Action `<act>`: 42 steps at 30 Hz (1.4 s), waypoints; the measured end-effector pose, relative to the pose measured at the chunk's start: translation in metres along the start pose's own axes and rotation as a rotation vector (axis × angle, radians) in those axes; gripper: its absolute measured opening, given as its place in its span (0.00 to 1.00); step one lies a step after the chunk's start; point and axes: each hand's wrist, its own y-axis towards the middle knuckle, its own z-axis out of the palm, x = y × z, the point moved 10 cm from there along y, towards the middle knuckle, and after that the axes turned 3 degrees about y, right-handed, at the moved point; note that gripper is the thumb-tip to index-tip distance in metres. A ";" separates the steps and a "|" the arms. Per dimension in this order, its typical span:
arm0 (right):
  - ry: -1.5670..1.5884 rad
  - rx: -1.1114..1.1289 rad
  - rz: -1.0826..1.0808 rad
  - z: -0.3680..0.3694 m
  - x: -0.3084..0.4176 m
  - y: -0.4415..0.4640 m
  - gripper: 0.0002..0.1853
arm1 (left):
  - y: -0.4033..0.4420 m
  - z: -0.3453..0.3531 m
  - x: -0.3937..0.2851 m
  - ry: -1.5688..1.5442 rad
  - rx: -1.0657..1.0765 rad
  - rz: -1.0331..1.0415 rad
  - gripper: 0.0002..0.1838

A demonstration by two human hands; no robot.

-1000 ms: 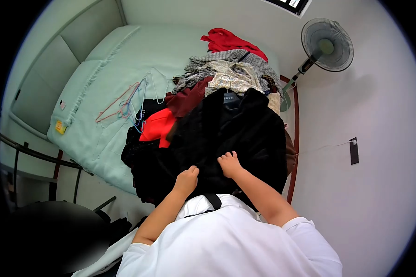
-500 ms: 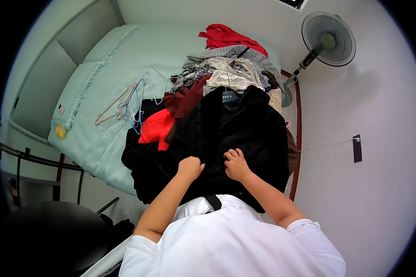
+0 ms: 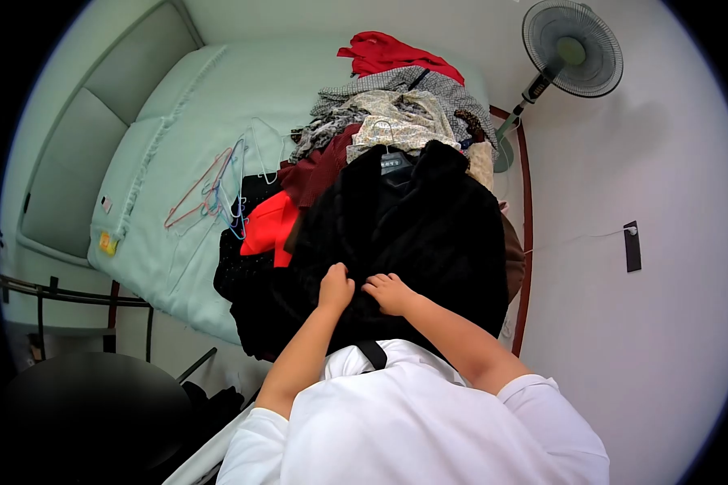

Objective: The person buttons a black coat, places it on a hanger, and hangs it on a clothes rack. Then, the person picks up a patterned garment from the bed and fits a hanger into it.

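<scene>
A black, plush-looking coat [image 3: 429, 218] lies spread at the front of the bed, its collar pointing away from me. A hanger hook [image 3: 387, 129] sticks up at the neck, above a collar label. My left hand [image 3: 336, 288] is closed on the coat's front edge, low down near the middle. Just to its right, my right hand [image 3: 387, 293] grips the other front edge with curled fingers. The two hands are close together but apart. Dark fur hides the exact fingertip hold.
Piled clothes lie behind the coat, including a red garment [image 3: 396, 55], a patterned one [image 3: 404, 113] and a bright red piece [image 3: 268, 226]. Several loose hangers [image 3: 218, 190] rest on the pale green bed [image 3: 170, 218]. A standing fan [image 3: 570, 50] is at the right wall; a dark round seat [image 3: 97, 412] is lower left.
My right hand has moved left toward my left hand, bringing the coat's front edges closer together. My left hand has shifted slightly. The view has tilted a little.
</scene>
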 end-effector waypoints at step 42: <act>0.568 0.415 0.209 -0.097 -0.045 0.042 0.20 | -0.010 -0.030 0.015 -1.228 0.000 -0.471 0.17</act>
